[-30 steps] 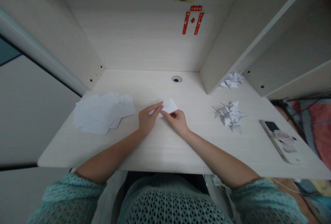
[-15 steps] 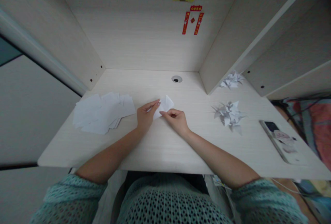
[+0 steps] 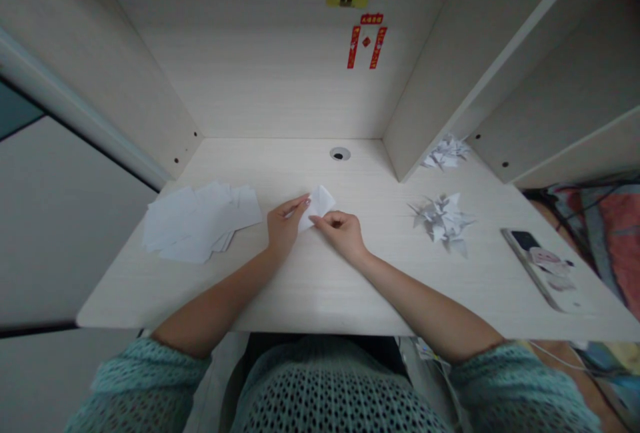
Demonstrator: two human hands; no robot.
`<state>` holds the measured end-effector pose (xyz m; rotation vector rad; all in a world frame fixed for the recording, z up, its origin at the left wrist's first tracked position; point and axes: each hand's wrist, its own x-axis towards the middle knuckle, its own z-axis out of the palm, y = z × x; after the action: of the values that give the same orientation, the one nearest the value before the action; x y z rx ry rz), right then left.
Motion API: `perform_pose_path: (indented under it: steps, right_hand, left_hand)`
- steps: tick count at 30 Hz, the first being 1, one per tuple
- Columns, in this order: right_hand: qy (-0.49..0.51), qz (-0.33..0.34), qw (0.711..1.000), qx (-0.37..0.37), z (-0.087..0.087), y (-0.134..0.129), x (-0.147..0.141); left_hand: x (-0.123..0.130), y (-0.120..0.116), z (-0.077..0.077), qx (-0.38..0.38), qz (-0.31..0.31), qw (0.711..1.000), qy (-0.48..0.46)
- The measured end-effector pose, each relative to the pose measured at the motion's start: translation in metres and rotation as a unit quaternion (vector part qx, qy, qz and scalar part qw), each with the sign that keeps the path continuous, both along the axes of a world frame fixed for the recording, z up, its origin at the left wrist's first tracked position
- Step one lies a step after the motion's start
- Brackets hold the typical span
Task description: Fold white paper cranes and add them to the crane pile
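Note:
A small folded piece of white paper (image 3: 321, 200) is held between my two hands over the middle of the desk. My left hand (image 3: 286, 220) pinches its left side, fingers closed. At its lower right edge, the thumb and forefinger of my right hand (image 3: 341, 230) are closed on the paper. A loose pile of white paper sheets (image 3: 195, 220) lies to the left of my left hand. To the right is a heap of folded paper pieces with pointed tips (image 3: 445, 220), and a second such heap (image 3: 447, 152) sits farther back, partly behind the upright panel.
A phone (image 3: 545, 270) in a pale case lies at the right end of the desk (image 3: 310, 293). An upright panel (image 3: 425, 100) stands at the back right. Near the back wall is a round cable hole (image 3: 340, 153). Coloured cloth (image 3: 610, 233) shows beyond the right edge.
The view has shifted slightly. Both hands keep nearly the same grip on the folded paper, with only a tiny movement of the left hand and paper.

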<state>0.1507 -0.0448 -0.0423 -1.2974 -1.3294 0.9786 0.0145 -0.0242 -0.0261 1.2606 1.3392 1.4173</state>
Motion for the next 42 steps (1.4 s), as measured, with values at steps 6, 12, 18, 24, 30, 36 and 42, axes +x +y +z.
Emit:
perform_pose_path:
  steps: [6,12,18,24,30,36,42]
  right_hand:
    - [-0.01,0.009,1.0,0.005,-0.001,0.005,0.003]
    - [0.023,0.051,0.998,0.028,-0.004,0.007,0.007]
    - [0.005,0.016,1.0,0.007,-0.003,0.004,0.005]
    - [-0.006,-0.009,1.0,-0.01,-0.004,0.005,0.006]
    - [0.042,0.045,0.998,-0.02,-0.001,0.005,0.013]
    - [0.109,0.07,0.992,-0.015,-0.002,0.008,0.014]
    - [0.05,0.042,0.998,-0.019,0.001,0.006,0.013]
  left_hand:
    - [0.0,0.003,-0.006,-0.029,-0.013,0.999,-0.04]
    - [0.001,0.002,-0.009,-0.038,-0.036,0.997,-0.056]
    - [-0.001,-0.003,-0.002,0.004,-0.01,0.999,0.033]
    - [-0.002,-0.005,0.005,0.026,-0.023,0.996,0.085]
    - [-0.001,-0.004,0.003,0.014,-0.027,0.996,0.082]
    - [-0.002,-0.002,0.001,0.015,-0.021,0.997,0.07]
    - [-0.005,-0.003,0.003,0.022,-0.016,0.996,0.09]
